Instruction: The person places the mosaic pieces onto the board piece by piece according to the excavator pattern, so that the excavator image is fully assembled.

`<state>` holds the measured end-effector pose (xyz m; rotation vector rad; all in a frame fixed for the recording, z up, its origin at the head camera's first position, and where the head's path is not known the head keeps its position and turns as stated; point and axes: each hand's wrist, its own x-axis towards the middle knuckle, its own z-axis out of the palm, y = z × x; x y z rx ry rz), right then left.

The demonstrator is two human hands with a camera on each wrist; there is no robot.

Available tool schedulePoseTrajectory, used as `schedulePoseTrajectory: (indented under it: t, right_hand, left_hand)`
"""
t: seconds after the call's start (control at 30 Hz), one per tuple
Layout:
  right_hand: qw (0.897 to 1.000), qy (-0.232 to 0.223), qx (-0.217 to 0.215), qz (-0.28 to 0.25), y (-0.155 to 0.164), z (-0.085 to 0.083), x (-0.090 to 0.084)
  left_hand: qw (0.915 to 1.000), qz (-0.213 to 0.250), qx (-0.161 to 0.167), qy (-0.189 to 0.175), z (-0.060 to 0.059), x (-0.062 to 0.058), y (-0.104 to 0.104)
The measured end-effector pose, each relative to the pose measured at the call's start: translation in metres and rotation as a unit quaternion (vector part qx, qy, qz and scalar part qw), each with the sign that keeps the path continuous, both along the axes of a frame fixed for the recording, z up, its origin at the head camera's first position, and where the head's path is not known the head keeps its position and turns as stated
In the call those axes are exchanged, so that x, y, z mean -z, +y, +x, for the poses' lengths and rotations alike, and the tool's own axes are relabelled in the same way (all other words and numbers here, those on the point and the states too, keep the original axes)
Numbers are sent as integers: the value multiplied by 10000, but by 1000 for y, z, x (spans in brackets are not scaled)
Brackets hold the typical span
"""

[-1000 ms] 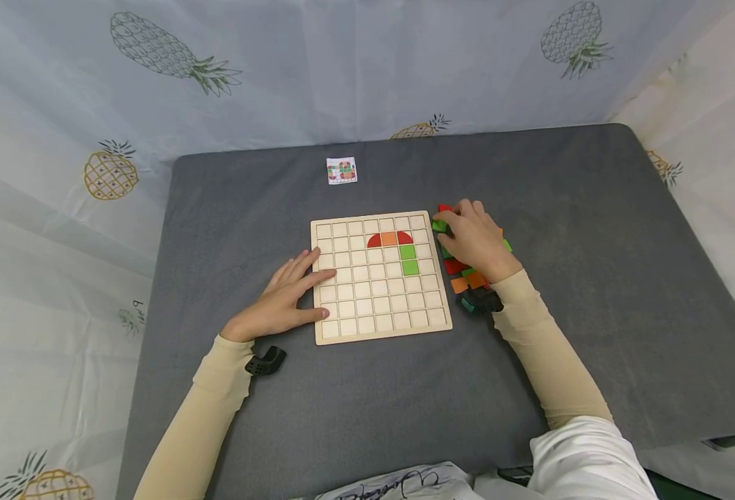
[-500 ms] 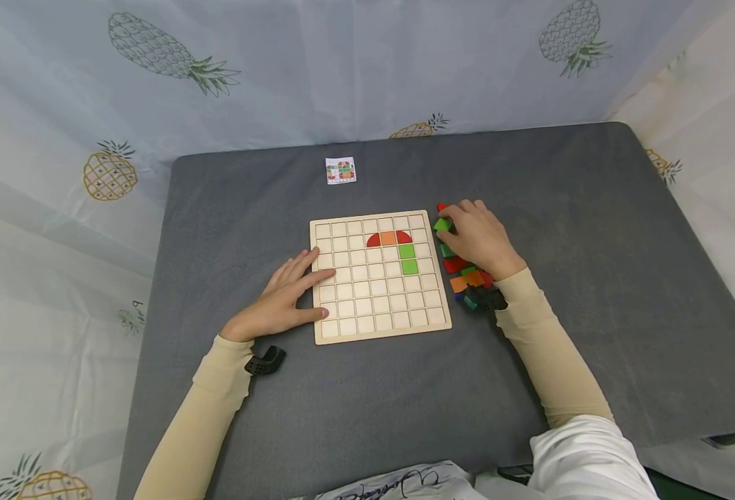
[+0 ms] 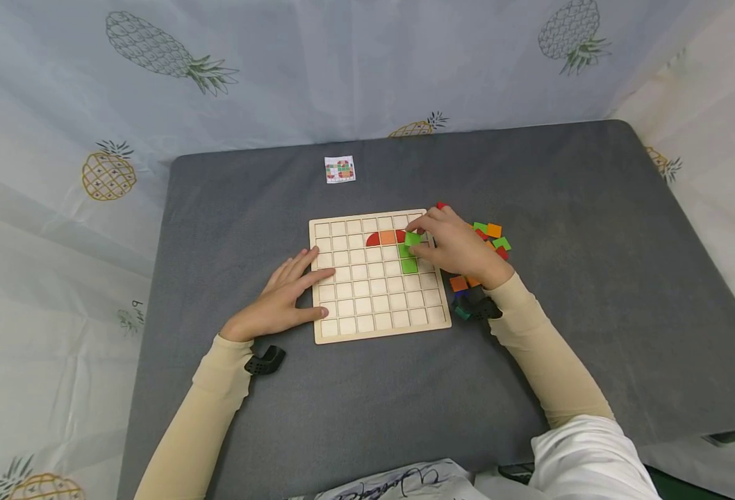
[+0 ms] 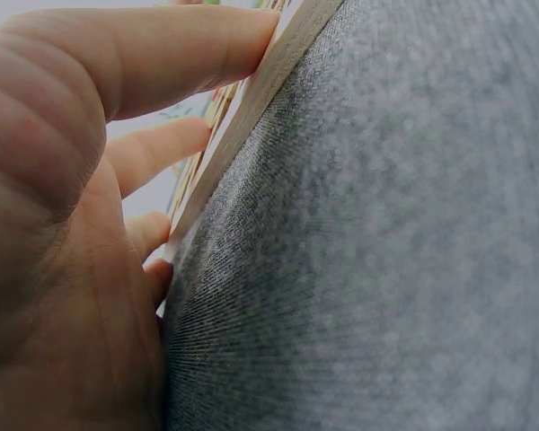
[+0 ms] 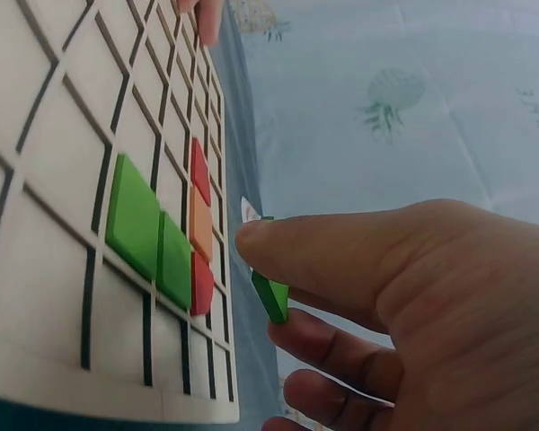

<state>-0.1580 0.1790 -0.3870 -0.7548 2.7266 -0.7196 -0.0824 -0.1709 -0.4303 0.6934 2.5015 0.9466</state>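
Observation:
A wooden grid board (image 3: 367, 305) lies on the grey table. On it sit two red quarter-round tiles (image 3: 373, 239) with an orange square tile (image 3: 387, 237) between them, and two green square tiles (image 3: 408, 266) below the right one. My right hand (image 3: 461, 243) pinches another green tile (image 3: 413, 238) between thumb and fingers above the board's upper right; the right wrist view shows this green tile (image 5: 270, 294) held clear of the surface. With fingers spread, my left hand (image 3: 280, 298) rests on the board's left edge; its thumb (image 4: 189, 54) touches the rim.
A loose pile of coloured tiles (image 3: 494, 230) lies right of the board, partly hidden under my right hand and wrist. Beyond the board is a small printed card (image 3: 340, 169) with a coloured grid pattern. A pineapple-print curtain (image 3: 342, 69) hangs behind the table.
My right hand has picked a green tile from the pile and carried it left over the board. More of the pile's right side shows. The left hand stays in place.

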Motion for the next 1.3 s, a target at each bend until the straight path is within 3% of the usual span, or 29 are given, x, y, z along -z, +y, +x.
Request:
schedulePoseTrajectory:
  t: [0.17,0.43,0.77,1.3]
  right_hand:
    - [9995,-277,-136,-97,-8,5,0]
    - [9985,86,-537,32,-21,10,3]
    - [9961,24,-864,180,-26,16,8]
    - [9940,229,-952,482,-28,18,16]
  left_hand:
    - [10000,5,4,-10,0,0,1]
    - [10000,-1,-35,-49,1,-2,0]
    - [9999,-3,-67,-84,1,-1,0]
    - [10000,-13,-39,-14,0,1,1]
